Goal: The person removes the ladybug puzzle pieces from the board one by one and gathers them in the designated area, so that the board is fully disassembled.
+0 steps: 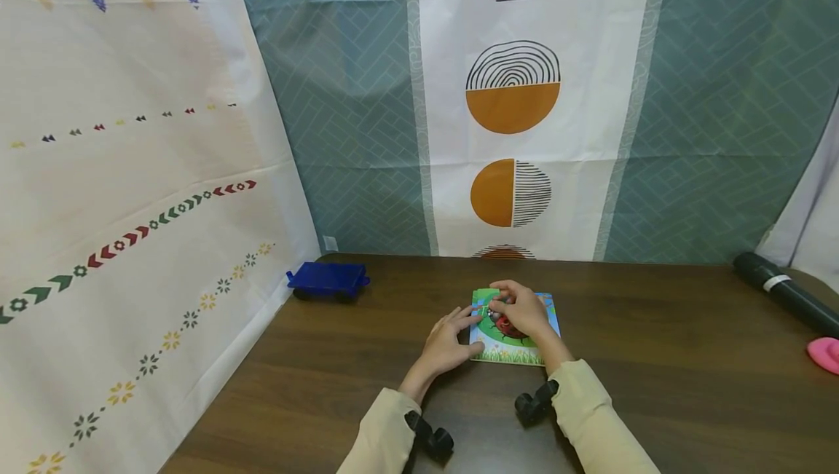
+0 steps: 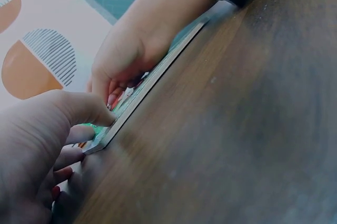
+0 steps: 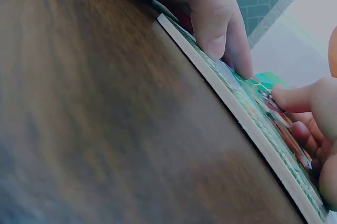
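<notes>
A flat picture puzzle board (image 1: pixel 507 354) with a red ladybug (image 1: pixel 506 327) on a green leaf lies on the wooden table. My left hand (image 1: pixel 447 343) rests against its left side, the thumb near the front left corner and the fingers fairly straight along the edge. Over the upper part of the board, my right hand (image 1: pixel 523 308) pinches a green puzzle piece (image 3: pixel 271 80) near the top left. Its thumb shows beside that piece in the right wrist view, with other fingers curled below. How the piece sits against the board is partly hidden by the fingers.
A blue toy cart (image 1: pixel 328 279) stands at the table's back left. Toward the right edge lie a black cylinder (image 1: pixel 786 293) with a white band and a pink object (image 1: pixel 824 354). Patterned cloths (image 1: pixel 328 95) hang behind and to the left of the table.
</notes>
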Demonstrator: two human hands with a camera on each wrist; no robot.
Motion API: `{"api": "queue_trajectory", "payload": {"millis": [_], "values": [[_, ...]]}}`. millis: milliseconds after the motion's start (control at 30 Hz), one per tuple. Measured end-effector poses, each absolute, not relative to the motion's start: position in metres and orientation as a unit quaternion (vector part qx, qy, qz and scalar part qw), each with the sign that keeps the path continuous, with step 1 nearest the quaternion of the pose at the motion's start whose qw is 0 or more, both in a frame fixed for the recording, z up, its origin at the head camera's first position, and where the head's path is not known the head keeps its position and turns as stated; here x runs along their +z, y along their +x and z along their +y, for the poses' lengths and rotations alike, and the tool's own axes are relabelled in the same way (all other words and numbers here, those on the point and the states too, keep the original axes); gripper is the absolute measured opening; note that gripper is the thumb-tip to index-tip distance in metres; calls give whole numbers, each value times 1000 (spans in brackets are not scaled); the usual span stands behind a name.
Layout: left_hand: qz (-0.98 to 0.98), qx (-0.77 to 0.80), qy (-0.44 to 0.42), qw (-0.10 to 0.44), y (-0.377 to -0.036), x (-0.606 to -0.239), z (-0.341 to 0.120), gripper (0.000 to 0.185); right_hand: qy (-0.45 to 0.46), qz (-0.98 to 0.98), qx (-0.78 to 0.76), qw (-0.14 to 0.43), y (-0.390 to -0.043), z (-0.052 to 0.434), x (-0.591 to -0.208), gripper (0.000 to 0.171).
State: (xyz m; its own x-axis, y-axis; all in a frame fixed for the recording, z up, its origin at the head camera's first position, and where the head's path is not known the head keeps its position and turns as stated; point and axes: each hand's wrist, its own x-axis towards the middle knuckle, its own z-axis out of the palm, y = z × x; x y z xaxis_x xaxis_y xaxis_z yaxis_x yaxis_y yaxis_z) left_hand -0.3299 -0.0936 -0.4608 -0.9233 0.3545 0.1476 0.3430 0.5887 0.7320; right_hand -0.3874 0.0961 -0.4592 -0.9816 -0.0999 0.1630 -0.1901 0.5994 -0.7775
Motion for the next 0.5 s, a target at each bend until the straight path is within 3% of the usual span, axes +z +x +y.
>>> {"api": "queue_trajectory", "payload": {"millis": [500], "values": [[910,351,222,-11,-330,-460,-92,45,60,-877,475,40,-387,95,-458,38]]}}
